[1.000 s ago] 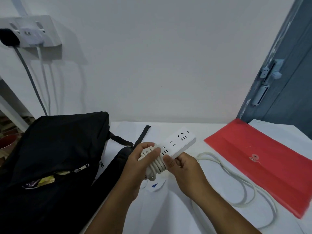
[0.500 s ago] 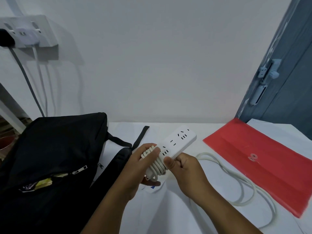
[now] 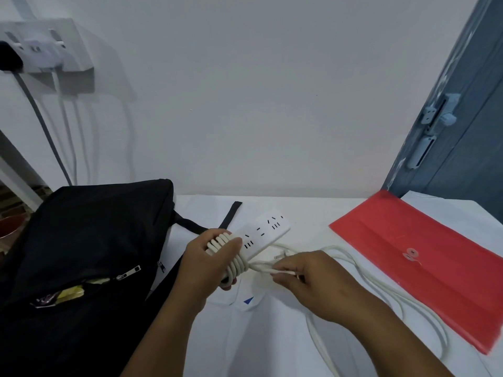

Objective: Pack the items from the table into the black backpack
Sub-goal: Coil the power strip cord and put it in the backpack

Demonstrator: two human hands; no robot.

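Note:
My left hand grips the near end of a white power strip, thumb pressed over several turns of its white cord wound round the body. My right hand pinches the cord just right of the coil, pulled out a short way from the strip. The loose cord trails in loops over the white table to the right. The black backpack lies at the left, a front zip partly open with something yellow showing inside.
A red document envelope lies flat at the right of the white table. A grey door stands at the far right. A wall socket with plugged cables sits upper left. A black strap lies behind the strip.
My right hand has left the strip and moved right, drawing the cord out from the coil. My left hand still holds the wound end.

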